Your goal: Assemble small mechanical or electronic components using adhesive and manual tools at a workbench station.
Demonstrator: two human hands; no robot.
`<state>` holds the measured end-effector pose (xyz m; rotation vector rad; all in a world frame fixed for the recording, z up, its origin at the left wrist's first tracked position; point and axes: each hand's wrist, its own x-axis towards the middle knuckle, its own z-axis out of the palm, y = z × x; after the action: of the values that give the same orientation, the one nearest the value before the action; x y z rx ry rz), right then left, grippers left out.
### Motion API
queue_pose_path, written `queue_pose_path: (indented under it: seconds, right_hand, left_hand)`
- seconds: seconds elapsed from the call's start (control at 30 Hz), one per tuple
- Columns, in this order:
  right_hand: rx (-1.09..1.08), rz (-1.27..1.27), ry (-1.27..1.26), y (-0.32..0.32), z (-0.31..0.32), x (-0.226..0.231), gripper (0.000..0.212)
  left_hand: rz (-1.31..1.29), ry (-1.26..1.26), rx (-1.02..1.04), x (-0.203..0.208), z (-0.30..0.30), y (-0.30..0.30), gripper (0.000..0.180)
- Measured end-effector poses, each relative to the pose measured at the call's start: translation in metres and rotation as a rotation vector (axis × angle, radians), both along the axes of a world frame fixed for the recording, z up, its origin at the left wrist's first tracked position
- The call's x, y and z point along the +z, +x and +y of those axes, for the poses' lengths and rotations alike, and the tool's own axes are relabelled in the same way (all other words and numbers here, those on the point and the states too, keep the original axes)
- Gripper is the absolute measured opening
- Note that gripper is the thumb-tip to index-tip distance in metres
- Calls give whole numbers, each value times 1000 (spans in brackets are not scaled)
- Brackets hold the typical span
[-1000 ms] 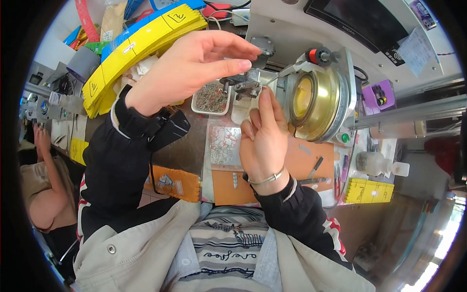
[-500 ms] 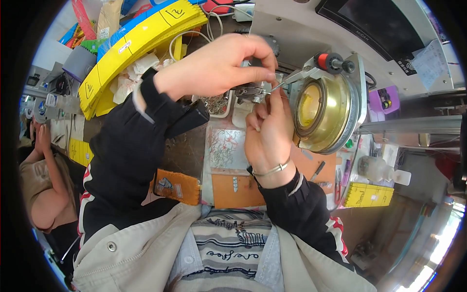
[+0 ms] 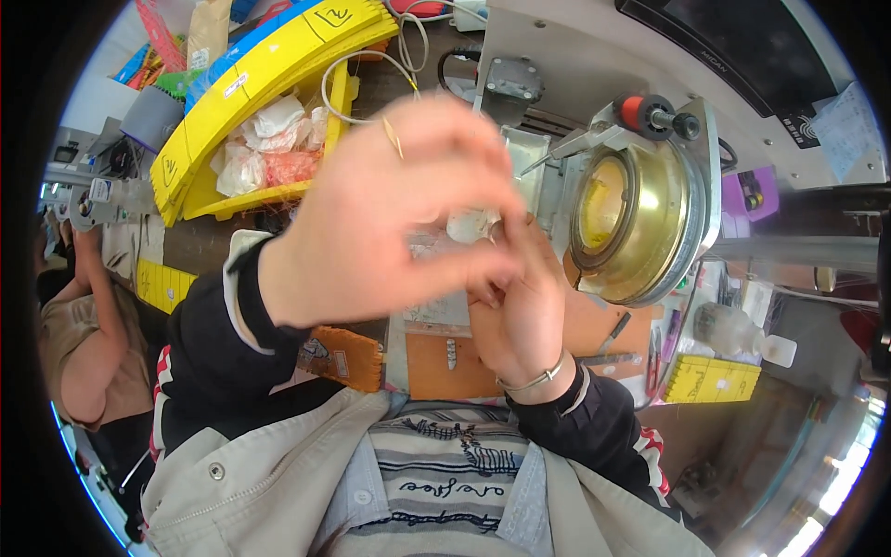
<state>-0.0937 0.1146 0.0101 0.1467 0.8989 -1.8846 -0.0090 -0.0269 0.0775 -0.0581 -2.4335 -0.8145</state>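
Hands meet in front of your chest, above the orange pad. Your left hand is blurred, fingers curled and pinching a small whitish piece. Your right hand touches it from below, fingers bent; its grip you cannot tell. Just to the right stands the brass-coloured round machine drum.

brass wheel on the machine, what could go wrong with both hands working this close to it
1. The right hand sits right beside the brass wheel; if the wheel turns, fingers or the bracelet could catch.
2. The left hand is blurred and covers the small pale piece between the fingertips, so it could slip unseen.
3. The metal pointer aims toward the hands.
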Motion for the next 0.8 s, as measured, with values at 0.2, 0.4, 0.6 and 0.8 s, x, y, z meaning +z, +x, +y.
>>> queue_pose_path:
  seconds: [0.2,0.4,0.6,0.8]
  right_hand:
    - [-85,68,8,-7,-27,-8,15]
    - [-181,89,-14,-12,-43,-9,10]
    - [-167,12,38,-10,-31,-3,19]
    - [70,-114,-236,4,10,13,22]
  left_hand:
    - [-329,492,-44,-6,-46,-41,27]
    - [-431,296,-251,-15,-58,-51,30]
    - [-212,11,-37,-7,-37,-41,17]
    - [14,-74,59,-4,6,10,10]
